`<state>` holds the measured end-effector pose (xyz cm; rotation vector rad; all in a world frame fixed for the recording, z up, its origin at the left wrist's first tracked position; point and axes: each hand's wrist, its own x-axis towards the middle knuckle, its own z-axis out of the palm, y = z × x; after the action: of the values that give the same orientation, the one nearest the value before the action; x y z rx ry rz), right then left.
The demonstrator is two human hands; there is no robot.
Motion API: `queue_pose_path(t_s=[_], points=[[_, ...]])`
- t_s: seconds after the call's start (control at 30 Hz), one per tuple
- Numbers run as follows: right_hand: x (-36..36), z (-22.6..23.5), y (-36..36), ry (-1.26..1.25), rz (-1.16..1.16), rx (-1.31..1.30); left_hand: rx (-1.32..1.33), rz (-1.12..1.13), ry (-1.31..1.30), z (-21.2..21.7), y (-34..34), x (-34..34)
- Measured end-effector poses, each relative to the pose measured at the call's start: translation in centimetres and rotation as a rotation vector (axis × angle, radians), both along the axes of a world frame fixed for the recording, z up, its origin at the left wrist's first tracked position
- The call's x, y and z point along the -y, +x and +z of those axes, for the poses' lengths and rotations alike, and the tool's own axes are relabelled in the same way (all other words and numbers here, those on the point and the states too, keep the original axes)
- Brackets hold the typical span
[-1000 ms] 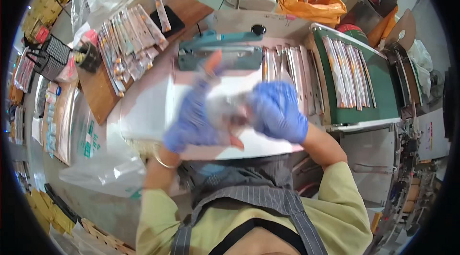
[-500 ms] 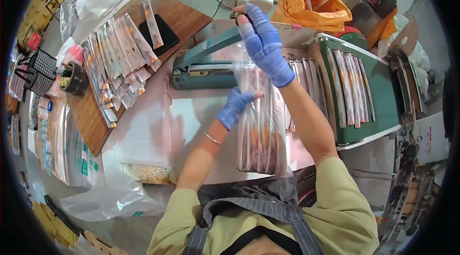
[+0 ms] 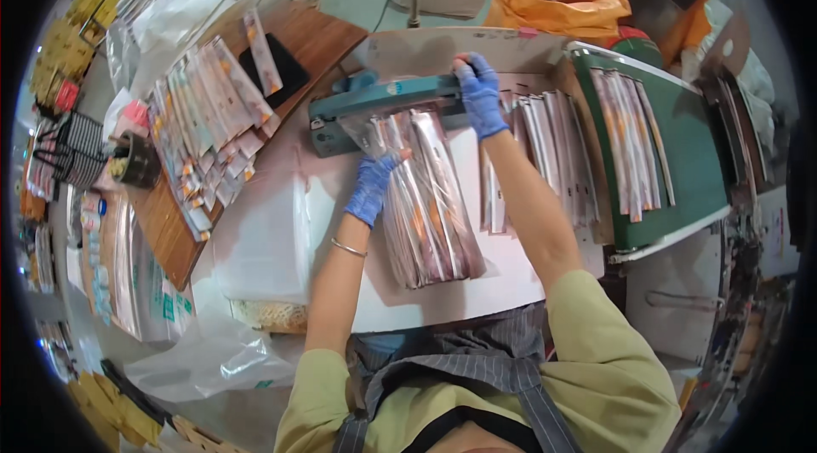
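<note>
A clear plastic bag of long slim packets point(image 3: 430, 206) lies on the white worktop, its top end at a teal heat sealer point(image 3: 387, 97). The sealer's arm is lowered across the mouth of the bag. My left hand point(image 3: 373, 185), in a blue knitted glove, grips the bag's upper left side, with the thumb over the packets. My right hand point(image 3: 482, 97), gloved the same way, is closed round the right end of the sealer's arm. Its fingertips are bare.
Loose packets point(image 3: 208, 104) are piled on a brown wooden board point(image 3: 162, 215) at left. More packets point(image 3: 557, 155) stand right of the bag, others on a green surface point(image 3: 689, 164). Flat clear bags point(image 3: 264, 240) lie left of my left arm. An orange sack point(image 3: 553, 6) stands behind.
My right hand has come down with the sealer's arm, from raised to lowered. My left hand has shifted left, and the bag now lies tilted with its top at the sealer.
</note>
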<state>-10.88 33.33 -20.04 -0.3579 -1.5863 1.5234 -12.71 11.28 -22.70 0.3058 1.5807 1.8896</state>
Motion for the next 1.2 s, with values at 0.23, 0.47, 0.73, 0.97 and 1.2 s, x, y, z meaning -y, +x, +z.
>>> queue_pose_path(t_s=[0.23,0.47,0.73,0.97,1.2], points=[[-0.3,0.3,0.2,-0.086,-0.031,-0.058,0.061,-0.007,0.02,-0.2,0.7,-1.1],[-0.3,5.4,7.2,0.742,-0.125,0.391,-0.826,-0.121,-0.285,-8.0,-8.2,6.5],[-7.5,7.4,23.0,0.889,-0.832,1.307,-1.35,0.066,-0.48,0.3,5.4,-2.8],[-5.5,-0.8,18.9,0.169,-0.446,1.171,-0.503,-0.097,-0.447,-1.8,10.6,-16.8],[-5.8,-4.3,19.0,0.068,-0.419,1.066,-0.321,-0.041,-0.308,-1.8,9.8,-19.3]])
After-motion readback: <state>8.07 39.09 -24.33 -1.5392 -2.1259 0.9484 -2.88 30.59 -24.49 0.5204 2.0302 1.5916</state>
